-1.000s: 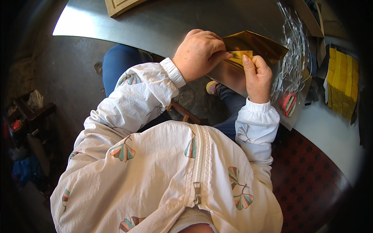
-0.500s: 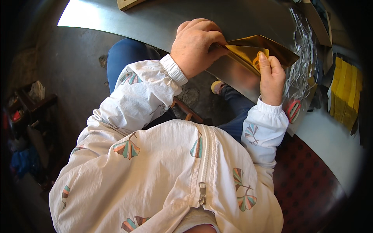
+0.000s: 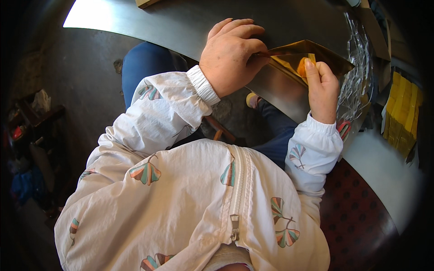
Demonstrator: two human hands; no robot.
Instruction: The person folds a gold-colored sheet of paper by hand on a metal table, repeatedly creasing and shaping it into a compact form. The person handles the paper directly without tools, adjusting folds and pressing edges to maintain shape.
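Note:
A shiny gold foil sheet [image 3: 327, 55], partly folded over, lies at the near edge of a grey metal table [image 3: 181, 29]. My left hand [image 3: 233, 58] closes thumb and forefinger on the sheet's left end, its other fingers reaching out over the metal. At the right, my right hand [image 3: 323, 90] pinches a turned-over flap of the same foil, thumb on top. An orange patch shows at the flap beside that thumb; whether it is a fingertip seen through the foil or something else, I cannot make out.
Silvery tinsel-like strands [image 3: 359, 67] hang right of the foil. Near my right cuff lies a red-rimmed object [image 3: 344, 128], partly hidden. Farther right sits a bundle of yellow strips [image 3: 400, 108]. A wooden piece [image 3: 145, 3] rests at the far edge of view.
My right hand and the foil flap have shifted slightly right, as the whole view has moved a little. The left hand's fingers have spread somewhat. Both hands keep their hold on the foil.

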